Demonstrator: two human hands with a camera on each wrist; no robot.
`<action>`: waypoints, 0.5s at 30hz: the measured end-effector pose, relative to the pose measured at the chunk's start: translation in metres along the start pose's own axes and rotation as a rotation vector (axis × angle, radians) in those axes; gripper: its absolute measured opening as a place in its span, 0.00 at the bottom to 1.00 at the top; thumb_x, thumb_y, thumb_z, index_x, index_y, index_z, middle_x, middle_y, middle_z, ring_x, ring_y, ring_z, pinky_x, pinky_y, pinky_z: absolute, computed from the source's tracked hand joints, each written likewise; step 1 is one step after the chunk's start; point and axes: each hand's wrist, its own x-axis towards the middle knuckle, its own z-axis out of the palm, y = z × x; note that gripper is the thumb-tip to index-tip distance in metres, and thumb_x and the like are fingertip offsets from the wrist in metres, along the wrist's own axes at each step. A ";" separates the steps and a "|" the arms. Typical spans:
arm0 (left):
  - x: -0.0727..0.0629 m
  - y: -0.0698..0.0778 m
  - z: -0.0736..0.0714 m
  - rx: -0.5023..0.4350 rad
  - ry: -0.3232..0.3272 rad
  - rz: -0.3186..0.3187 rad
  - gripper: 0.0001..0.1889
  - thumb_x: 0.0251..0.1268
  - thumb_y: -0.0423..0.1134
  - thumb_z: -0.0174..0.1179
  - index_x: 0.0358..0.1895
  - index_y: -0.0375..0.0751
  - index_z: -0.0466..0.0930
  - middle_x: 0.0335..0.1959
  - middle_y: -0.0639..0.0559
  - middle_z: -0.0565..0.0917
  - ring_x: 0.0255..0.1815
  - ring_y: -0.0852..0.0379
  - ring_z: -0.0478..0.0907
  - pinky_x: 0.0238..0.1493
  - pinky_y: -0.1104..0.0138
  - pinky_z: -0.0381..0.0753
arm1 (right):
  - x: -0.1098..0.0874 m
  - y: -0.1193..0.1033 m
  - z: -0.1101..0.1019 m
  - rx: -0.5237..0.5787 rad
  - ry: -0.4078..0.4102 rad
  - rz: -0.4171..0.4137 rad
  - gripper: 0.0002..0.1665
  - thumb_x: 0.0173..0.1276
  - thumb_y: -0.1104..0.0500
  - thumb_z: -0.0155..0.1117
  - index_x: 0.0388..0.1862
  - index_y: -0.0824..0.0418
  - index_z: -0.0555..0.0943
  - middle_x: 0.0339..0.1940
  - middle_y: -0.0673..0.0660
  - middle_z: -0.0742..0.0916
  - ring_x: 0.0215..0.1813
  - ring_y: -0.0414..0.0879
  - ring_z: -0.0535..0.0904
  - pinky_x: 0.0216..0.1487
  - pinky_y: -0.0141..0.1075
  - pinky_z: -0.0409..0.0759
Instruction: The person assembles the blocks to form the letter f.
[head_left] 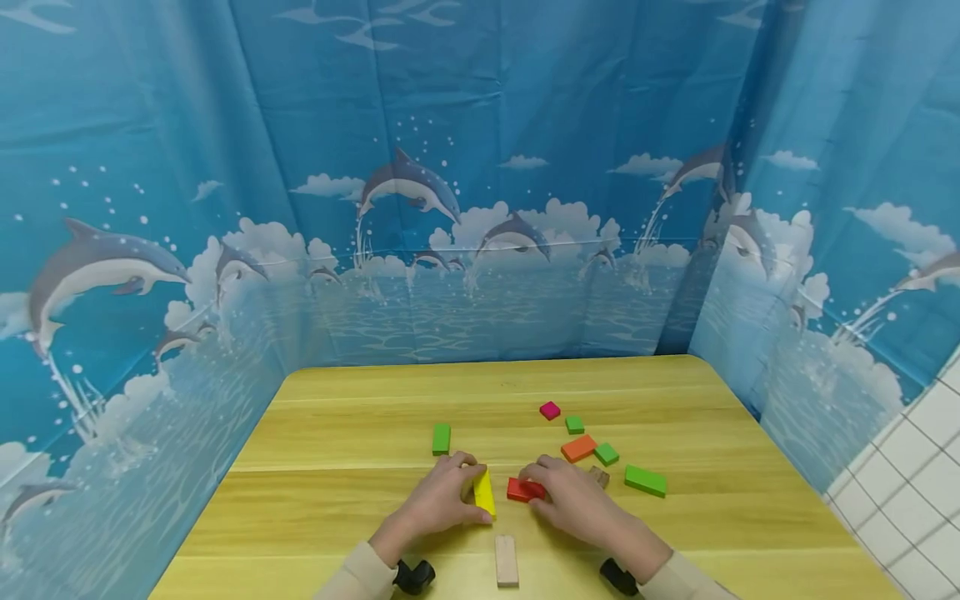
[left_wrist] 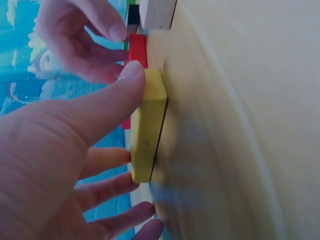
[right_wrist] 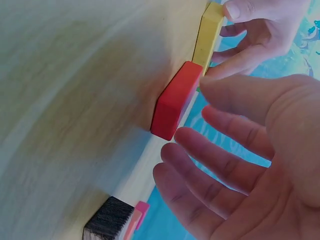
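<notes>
A long yellow block (head_left: pixel 483 493) lies on the table, gripped lengthwise by my left hand (head_left: pixel 442 493). The thumb is at its near end and fingertips are at its far end, as the left wrist view shows. Just to the right lies a red block (head_left: pixel 522 489), its left end facing the yellow one. My right hand (head_left: pixel 573 497) holds the red block's right part with thumb and forefinger, while the other fingers spread loosely in the right wrist view. A plain wooden block (head_left: pixel 506 562) lies nearer me, between the wrists.
A green block (head_left: pixel 442 439) lies beyond my left hand. Past my right hand are an orange block (head_left: pixel 578 448), small green blocks (head_left: pixel 606 454), a pink block (head_left: pixel 550 410), a brown block (head_left: pixel 598 477) and a longer green block (head_left: pixel 645 481). A dolphin-print curtain (head_left: pixel 480 167) surrounds the table.
</notes>
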 end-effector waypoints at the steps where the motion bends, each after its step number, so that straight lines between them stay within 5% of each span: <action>1: 0.000 0.001 0.001 0.005 0.003 0.003 0.43 0.53 0.65 0.72 0.69 0.44 0.76 0.65 0.54 0.73 0.61 0.51 0.69 0.60 0.55 0.75 | 0.000 0.000 0.001 0.001 0.002 0.005 0.18 0.64 0.56 0.76 0.52 0.52 0.85 0.41 0.46 0.83 0.36 0.35 0.75 0.34 0.33 0.76; 15: -0.001 0.021 0.008 0.059 0.000 0.082 0.39 0.61 0.65 0.65 0.70 0.44 0.75 0.66 0.50 0.73 0.60 0.50 0.70 0.59 0.55 0.75 | 0.003 0.005 0.004 -0.010 0.030 0.081 0.16 0.62 0.58 0.77 0.48 0.54 0.86 0.33 0.46 0.81 0.28 0.36 0.69 0.28 0.31 0.70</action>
